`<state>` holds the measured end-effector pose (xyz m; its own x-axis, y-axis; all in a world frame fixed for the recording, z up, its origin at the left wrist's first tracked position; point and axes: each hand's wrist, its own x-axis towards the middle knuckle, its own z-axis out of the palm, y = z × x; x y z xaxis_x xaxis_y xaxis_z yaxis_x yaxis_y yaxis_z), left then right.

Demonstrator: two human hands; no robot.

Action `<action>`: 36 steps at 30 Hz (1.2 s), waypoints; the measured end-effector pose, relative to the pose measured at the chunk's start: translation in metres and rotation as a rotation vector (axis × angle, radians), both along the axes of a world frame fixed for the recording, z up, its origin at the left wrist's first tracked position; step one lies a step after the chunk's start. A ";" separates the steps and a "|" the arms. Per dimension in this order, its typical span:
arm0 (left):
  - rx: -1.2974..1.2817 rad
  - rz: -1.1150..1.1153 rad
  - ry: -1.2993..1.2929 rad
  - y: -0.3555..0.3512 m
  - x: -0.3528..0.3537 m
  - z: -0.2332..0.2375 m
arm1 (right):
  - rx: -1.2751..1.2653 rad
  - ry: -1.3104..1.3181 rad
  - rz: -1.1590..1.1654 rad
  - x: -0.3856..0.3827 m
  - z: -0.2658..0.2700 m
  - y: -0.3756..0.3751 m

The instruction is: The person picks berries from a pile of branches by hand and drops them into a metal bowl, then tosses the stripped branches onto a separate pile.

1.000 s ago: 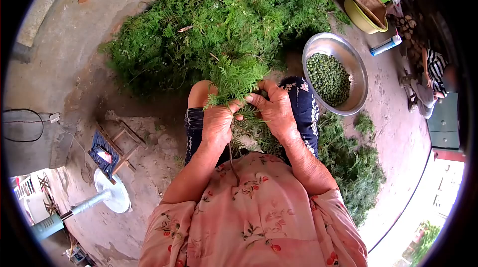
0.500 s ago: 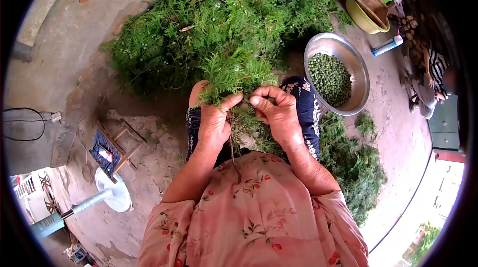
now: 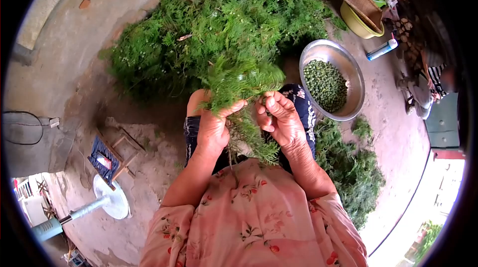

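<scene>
My left hand (image 3: 214, 128) is closed round a leafy evergreen branch (image 3: 239, 80) above my lap. Its bare stem runs down toward my shirt, and feathery green sprays fan out above and below the fingers. Just right of it, my right hand (image 3: 283, 120) has its fingers curled in, with small green berries (image 3: 269, 113) showing between them. Part of what it holds is hidden by the fingers. To the right of my knee stands a metal bowl (image 3: 356, 88) with many round green berries (image 3: 325, 85) in it.
A big heap of green branches (image 3: 209, 23) lies in front of my knees. More cut sprigs (image 3: 348, 172) lie at my right. A small folding stool (image 3: 107, 160) and a fan (image 3: 110, 196) are on the left. A yellow basin (image 3: 358, 25) and another person's striped clothing (image 3: 436, 79) are at far right.
My right hand has drawn slightly down and turned, its fingers now curled with berries showing. The branch in my left hand has shifted, with a spray hanging lower between my hands.
</scene>
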<state>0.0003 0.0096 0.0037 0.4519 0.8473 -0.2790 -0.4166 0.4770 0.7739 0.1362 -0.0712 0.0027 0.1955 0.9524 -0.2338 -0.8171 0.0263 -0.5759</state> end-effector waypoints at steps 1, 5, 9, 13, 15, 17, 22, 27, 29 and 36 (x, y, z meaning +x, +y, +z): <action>0.004 -0.011 -0.011 0.002 0.001 0.001 | 0.049 0.038 -0.014 0.006 0.002 -0.001; 0.004 -0.038 0.047 0.001 0.004 0.012 | -0.009 0.044 -0.276 0.026 0.021 0.002; -0.029 -0.070 0.113 0.003 0.012 0.016 | -0.024 -0.324 -0.317 0.043 0.028 0.010; 0.041 -0.119 0.120 0.002 0.019 0.017 | -0.242 -0.627 -0.199 0.037 0.040 0.019; 0.091 -0.150 0.162 0.002 0.021 0.024 | -0.223 -0.593 -0.160 0.032 0.044 0.021; 0.130 -0.211 0.130 0.008 0.020 0.026 | -0.178 -0.560 -0.161 0.031 0.038 0.023; 0.126 -0.213 0.197 0.020 0.022 0.030 | -0.040 -0.340 -0.121 0.036 0.030 0.022; 0.208 -0.257 0.046 0.027 0.022 0.026 | -0.013 -0.142 -0.119 0.039 0.022 0.025; 0.236 -0.293 0.013 0.030 0.021 0.019 | 0.016 -0.153 -0.109 0.041 0.028 0.021; -0.163 -0.107 0.010 0.037 0.034 0.013 | 0.001 -0.384 -0.210 0.044 0.017 0.024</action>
